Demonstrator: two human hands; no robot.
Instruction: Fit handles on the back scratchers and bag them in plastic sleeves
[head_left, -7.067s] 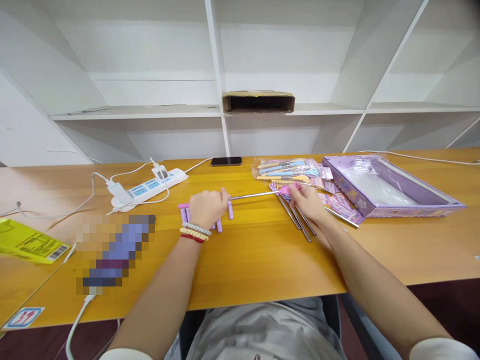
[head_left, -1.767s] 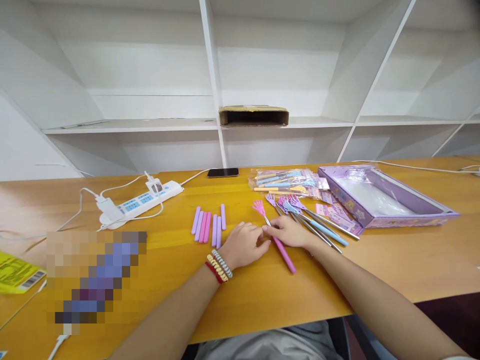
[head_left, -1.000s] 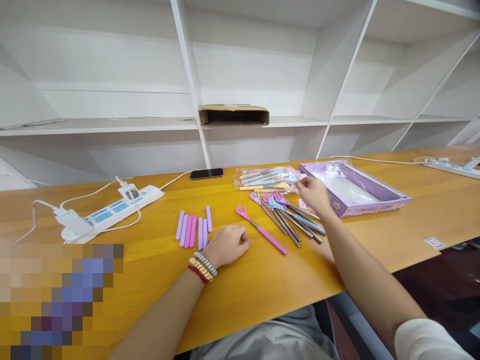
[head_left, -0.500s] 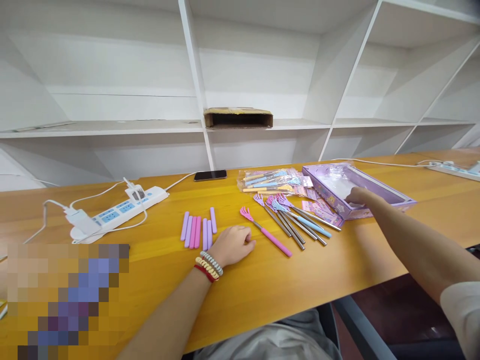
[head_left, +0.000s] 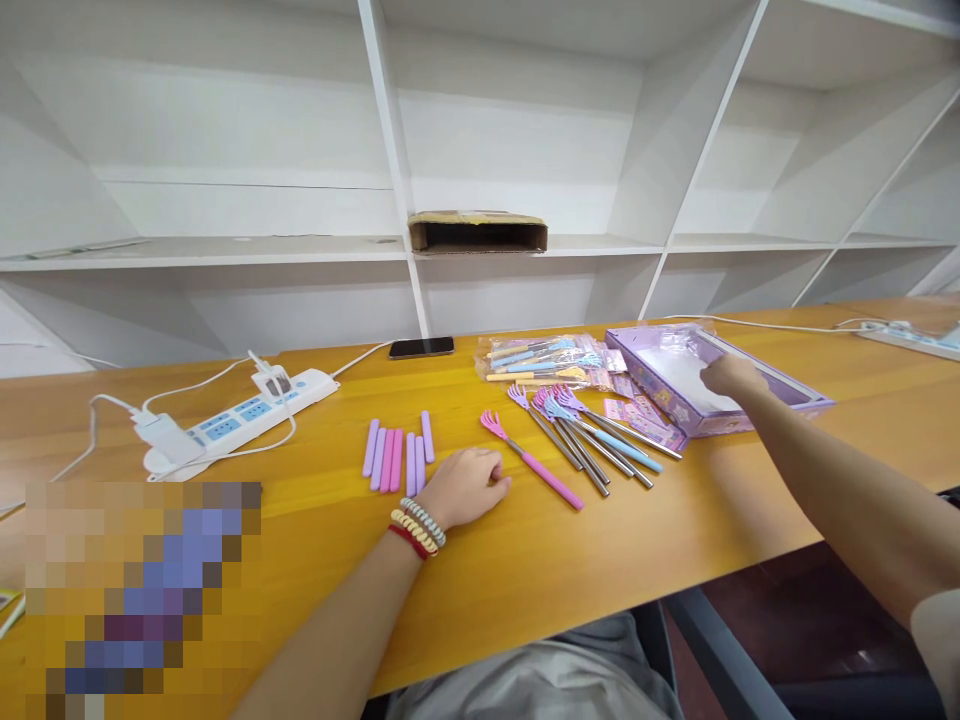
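My left hand (head_left: 466,487) rests on the table with its fingers curled in, between loose purple and pink handle sleeves (head_left: 396,462) and a pink back scratcher (head_left: 541,472). I see nothing in it, though the fingertips are partly hidden. Over the open purple box (head_left: 686,422), my right hand (head_left: 735,378) is closed; its fingers are turned away, so anything in them is hidden. Several back scratchers with metal rods (head_left: 592,445) and pink, purple or blue claw heads lie in a pile between the hands. One has a blue sleeve (head_left: 628,450).
Wrapped back scratchers (head_left: 536,362) lie behind the pile, with printed cards (head_left: 645,420) beside the box. A phone (head_left: 421,347) and a power strip (head_left: 247,425) with cables are farther left. White shelving (head_left: 315,250) holds a cardboard box (head_left: 478,232).
My right hand has moved slightly right and up over the purple box. The left hand stays where it was, and the scratchers and sleeves have not moved.
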